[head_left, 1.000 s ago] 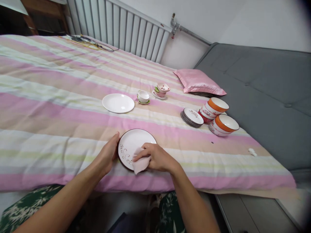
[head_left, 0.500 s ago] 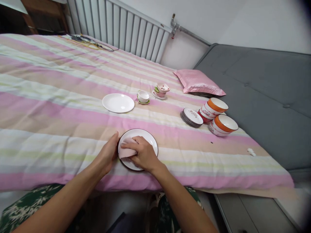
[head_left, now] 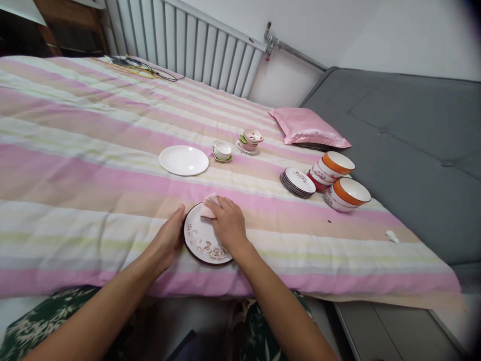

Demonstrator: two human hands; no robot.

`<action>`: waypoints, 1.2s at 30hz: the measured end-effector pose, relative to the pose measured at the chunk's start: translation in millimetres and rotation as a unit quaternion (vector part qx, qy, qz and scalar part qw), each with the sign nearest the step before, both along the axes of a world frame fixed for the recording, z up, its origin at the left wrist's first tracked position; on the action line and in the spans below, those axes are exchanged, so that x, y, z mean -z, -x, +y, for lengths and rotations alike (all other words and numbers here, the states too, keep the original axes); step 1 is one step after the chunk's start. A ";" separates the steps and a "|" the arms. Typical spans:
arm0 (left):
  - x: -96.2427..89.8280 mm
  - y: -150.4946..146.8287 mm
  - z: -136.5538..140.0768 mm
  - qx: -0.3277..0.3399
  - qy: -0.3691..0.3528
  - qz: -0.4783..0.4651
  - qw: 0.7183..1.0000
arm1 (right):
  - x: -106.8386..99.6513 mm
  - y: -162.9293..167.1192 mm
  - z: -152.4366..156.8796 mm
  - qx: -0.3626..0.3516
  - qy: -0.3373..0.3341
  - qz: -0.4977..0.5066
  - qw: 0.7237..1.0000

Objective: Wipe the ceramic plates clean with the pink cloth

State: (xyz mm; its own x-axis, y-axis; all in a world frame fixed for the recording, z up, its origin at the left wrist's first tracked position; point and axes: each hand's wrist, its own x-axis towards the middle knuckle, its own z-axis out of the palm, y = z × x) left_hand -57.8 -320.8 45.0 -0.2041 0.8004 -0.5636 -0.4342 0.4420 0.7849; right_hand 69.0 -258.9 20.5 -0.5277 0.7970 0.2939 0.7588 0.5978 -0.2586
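A white plate with a dark brown rim and a brown flower pattern (head_left: 203,235) lies on the striped bedspread in front of me. My left hand (head_left: 171,239) grips its left edge, thumb up by the rim and fingers mostly hidden beneath. Bunched in my right hand (head_left: 230,224) is a pale pink cloth (head_left: 210,204), pressed against the plate's far upper part. The right hand covers the plate's right side. Beyond the plate, a plain white oval dish (head_left: 184,160) rests on the bed.
Small white bowls (head_left: 222,149) and a stack of small patterned dishes (head_left: 251,139) stand farther back. To the right are stacked dark-rimmed plates (head_left: 298,182) and orange-rimmed bowls (head_left: 349,193). A pink pillow (head_left: 310,128) leans near the grey headboard (head_left: 406,120). Cables (head_left: 139,66) lie at back left.
My right hand has moved the cloth from the plate's left-middle to its far edge, uncovering the flower pattern near me. My left hand stays at the left rim.
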 end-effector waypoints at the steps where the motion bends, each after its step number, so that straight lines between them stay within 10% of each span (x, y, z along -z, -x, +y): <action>1: -0.3 0.0 -0.1 0.002 0.003 0.001 1.000 | -0.2 -1.9 0.7 0.025 0.008 -0.011 1.000; 10: 0.1 0.1 0.1 0.002 0.014 0.010 1.000 | -15.0 -26.6 -8.8 0.172 0.087 -0.061 0.979; 26: 3.7 1.6 0.0 -0.012 0.024 0.031 0.999 | -28.6 -70.0 -0.3 0.207 0.085 0.078 0.972; 36: 8.1 2.0 -2.6 0.008 -0.021 0.075 0.997 | -4.1 -51.8 5.9 0.083 0.118 0.163 0.976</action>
State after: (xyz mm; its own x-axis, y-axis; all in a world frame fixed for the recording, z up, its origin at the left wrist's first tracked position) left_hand -59.8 -323.3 36.9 -0.2706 0.8262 -0.4941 -0.3032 0.4139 0.8583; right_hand 120.8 -253.0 24.6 -0.2950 0.9294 0.2217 0.6947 0.3679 -0.6181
